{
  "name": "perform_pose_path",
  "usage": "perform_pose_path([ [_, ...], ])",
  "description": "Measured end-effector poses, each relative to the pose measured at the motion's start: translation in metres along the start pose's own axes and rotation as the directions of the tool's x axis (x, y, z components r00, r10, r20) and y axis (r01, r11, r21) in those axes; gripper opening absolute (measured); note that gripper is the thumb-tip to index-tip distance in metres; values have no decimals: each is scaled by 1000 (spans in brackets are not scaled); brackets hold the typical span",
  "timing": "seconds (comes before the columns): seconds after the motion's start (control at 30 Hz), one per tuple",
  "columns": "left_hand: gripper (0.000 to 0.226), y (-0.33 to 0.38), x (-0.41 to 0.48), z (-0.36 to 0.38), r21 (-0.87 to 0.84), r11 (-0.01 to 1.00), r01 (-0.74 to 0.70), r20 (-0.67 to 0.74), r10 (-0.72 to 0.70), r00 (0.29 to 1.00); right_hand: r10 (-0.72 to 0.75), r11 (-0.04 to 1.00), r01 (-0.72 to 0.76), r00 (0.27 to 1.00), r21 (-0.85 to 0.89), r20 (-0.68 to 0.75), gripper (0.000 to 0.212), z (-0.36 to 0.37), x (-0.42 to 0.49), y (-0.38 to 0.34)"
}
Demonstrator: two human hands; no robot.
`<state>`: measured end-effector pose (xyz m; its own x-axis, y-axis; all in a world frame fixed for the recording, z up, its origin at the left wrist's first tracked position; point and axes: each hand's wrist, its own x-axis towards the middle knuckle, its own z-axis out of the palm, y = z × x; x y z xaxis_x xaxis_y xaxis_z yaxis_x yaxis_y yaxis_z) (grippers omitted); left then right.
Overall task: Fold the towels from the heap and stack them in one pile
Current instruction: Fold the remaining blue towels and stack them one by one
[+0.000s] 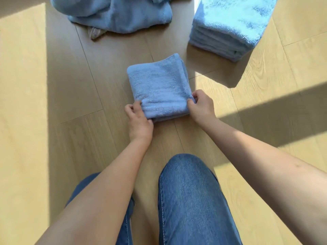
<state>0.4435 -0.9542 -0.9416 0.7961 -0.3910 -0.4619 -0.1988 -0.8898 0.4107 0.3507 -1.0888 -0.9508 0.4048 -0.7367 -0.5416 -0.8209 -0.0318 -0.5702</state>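
Pale wood-look planks made up the floor (pixel 26 121), their seams running away from the person at a slight slant. Sunlight fell across the boards in bright bands at the left and right, with a broad shaded strip down the middle and a slanting shadow at the right edge. A folded blue towel (pixel 157 85) lay flat on the shaded boards straight ahead of the person's knees (pixel 191 195), which were in blue denim. The left hand (pixel 138 119) pinched the towel's near left corner, thumb on top and fingers curled under the edge; the right hand (pixel 201 106) gripped the near right corner the same way, so the two hands sat apart at either end of the near edge. Beyond the towel to the right stood a neat pile of folded blue towels (pixel 226 32), partly in sun. To the left of it, at the top, spread the loose heap of unfolded towels (pixel 115 15), with a small beige object (pixel 96 33) poking out beneath its near edge.
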Motion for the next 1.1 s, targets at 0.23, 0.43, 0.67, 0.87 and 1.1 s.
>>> perform_pose_path([
  [0.23,63,-41,-7,2,53,990,129,85,-134,987,79,996,-85,986,37,146,32,30,-28,17],
  [0.43,67,-61,-12,-23,223,974,-25,27,20,999,-168,985,156,970,-79,-175,48,37,-44,9],
  [0.67,54,-18,10,-11,428,810,-400,171,362,916,-439,846,435,897,-307,62,54,66,-30,-34],
  [0.87,64,-40,29,6,549,746,-377,268,271,925,-258,722,311,950,-618,177,61,63,-3,-8],
  [1.1,69,-44,25,5,417,893,-165,187,94,978,-106,828,191,977,-527,187,69,48,-2,10],
])
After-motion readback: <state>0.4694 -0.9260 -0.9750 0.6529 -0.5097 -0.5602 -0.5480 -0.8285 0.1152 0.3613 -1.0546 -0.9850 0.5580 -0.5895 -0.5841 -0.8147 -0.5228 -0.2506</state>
